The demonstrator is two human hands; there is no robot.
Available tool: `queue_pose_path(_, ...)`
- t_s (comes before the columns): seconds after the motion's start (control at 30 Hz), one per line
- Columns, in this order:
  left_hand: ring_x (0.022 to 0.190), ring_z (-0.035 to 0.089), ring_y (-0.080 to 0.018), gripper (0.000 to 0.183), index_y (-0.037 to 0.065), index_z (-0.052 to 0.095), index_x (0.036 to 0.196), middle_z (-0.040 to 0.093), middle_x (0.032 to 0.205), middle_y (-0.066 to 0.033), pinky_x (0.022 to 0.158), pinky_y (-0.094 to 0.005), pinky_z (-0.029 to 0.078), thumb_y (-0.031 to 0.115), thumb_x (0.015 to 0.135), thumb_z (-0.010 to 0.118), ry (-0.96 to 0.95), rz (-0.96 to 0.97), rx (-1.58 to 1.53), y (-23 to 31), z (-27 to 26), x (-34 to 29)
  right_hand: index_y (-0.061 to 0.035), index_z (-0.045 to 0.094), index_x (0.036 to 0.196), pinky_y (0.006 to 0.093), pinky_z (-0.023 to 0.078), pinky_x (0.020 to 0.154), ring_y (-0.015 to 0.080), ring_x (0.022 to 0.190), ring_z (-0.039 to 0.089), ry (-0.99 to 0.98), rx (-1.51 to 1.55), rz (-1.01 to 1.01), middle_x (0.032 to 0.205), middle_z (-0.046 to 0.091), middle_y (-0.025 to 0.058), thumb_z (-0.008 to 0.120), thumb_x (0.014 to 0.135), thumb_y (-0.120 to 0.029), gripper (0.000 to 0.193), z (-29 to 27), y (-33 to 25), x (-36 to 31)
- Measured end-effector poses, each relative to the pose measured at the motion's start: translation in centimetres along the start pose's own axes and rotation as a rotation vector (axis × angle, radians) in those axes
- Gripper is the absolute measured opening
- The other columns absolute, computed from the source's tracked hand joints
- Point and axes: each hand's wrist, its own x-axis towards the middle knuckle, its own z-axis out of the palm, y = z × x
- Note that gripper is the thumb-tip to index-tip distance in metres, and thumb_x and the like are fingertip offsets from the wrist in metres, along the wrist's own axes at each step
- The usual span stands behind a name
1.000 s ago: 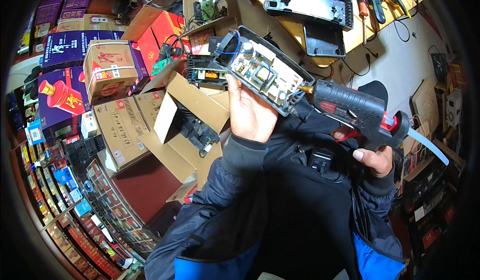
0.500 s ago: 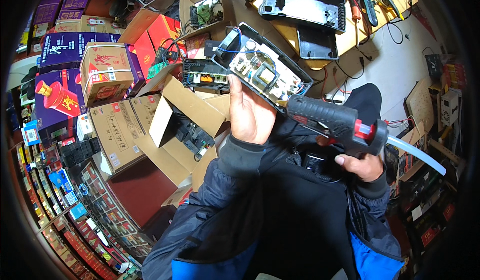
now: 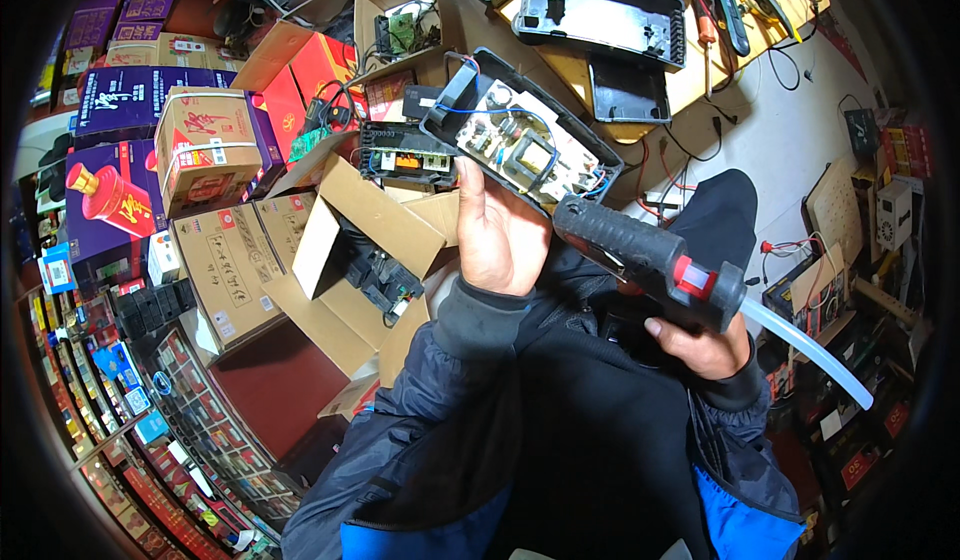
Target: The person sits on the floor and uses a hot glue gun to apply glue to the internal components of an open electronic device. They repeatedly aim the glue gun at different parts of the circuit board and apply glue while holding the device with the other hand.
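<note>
Holding the open casing (image 3: 520, 140) up before the chest, the left hand (image 3: 500, 235) is closed around its lower edge, thumb on the near rim, with the circuit board (image 3: 510, 145) inside facing the camera. The right hand (image 3: 700, 345) is wrapped around the grip of a black glue gun (image 3: 650, 255), a clear glue stick (image 3: 810, 350) trailing from its rear. Compared with the earlier frames, the gun's nozzle has closed in: it now sits at, or just touching, the casing's lower right corner, beside the blue wires (image 3: 590, 182); actual contact cannot be confirmed. The casing itself has shifted only slightly, tilted as before. The inspector judges that positioning is finished and glue application at that corner is at hand; no fresh glue is visible.

Around the work: an opened cardboard box (image 3: 350, 230) holding dark parts lies just left of the left hand, a second bare board (image 3: 405, 155) rests behind the casing, and a black cover (image 3: 600, 15) lies on the wooden bench (image 3: 690, 85) beyond. Stacked cartons (image 3: 205, 145) fill the left side.
</note>
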Motion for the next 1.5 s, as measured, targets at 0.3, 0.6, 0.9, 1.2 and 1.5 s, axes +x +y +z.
queue_pose_path(0.3,0.141,0.052,-0.0309,0.066,0.011,0.049,0.153,0.057,0.152,-0.0089,0.121,-0.0541,0.036,0.059,0.108,0.048,-0.001,0.014,0.017,0.0,0.0,0.0,0.0040,0.059,0.141,0.0389,0.048,0.111,0.0243,0.123,0.066,-0.013,-0.064,-0.038,0.127,0.071,0.0155,0.068,0.088,0.000,0.054,-0.1,-0.4,-0.1)
queue_pose_path(0.6,0.142,0.051,-0.0304,0.065,0.011,0.049,0.153,0.058,0.152,-0.0086,0.121,-0.0541,0.036,0.058,0.109,0.046,0.014,0.015,-0.009,0.0,-0.4,0.2,0.0043,0.055,0.145,0.0401,0.046,0.114,0.0250,0.126,0.064,-0.004,0.073,0.024,0.130,0.070,0.0161,0.067,0.090,0.001,0.057,0.0,0.2,-0.3)
queue_pose_path(0.9,0.142,0.051,-0.0312,0.064,0.012,0.049,0.154,0.057,0.152,-0.0087,0.120,-0.0553,0.036,0.058,0.109,0.046,-0.008,-0.003,-0.013,0.0,-0.2,0.0,0.0057,0.059,0.139,0.0394,0.050,0.107,0.0246,0.117,0.067,0.052,0.058,0.052,0.122,0.071,0.0150,0.068,0.088,0.002,0.052,0.4,-0.2,-0.5)
queue_pose_path(1.2,0.141,0.052,-0.0316,0.064,0.012,0.049,0.153,0.058,0.151,-0.0090,0.120,-0.0556,0.037,0.058,0.109,0.046,-0.006,0.007,-0.007,0.0,0.0,0.0,0.0072,0.058,0.140,0.0395,0.051,0.106,0.0252,0.117,0.068,0.059,0.144,0.044,0.123,0.071,0.0169,0.067,0.089,0.003,0.053,0.4,0.5,-0.7)
queue_pose_path(1.5,0.142,0.051,-0.0290,0.059,0.012,0.049,0.153,0.057,0.152,-0.0078,0.121,-0.0531,0.036,0.054,0.111,0.044,0.000,0.016,-0.035,-0.2,-0.3,0.5,0.0088,0.056,0.138,0.0485,0.052,0.106,0.0334,0.110,0.070,0.065,0.387,-0.077,0.111,0.072,0.0196,0.069,0.079,-0.008,0.062,-0.4,0.5,0.4)
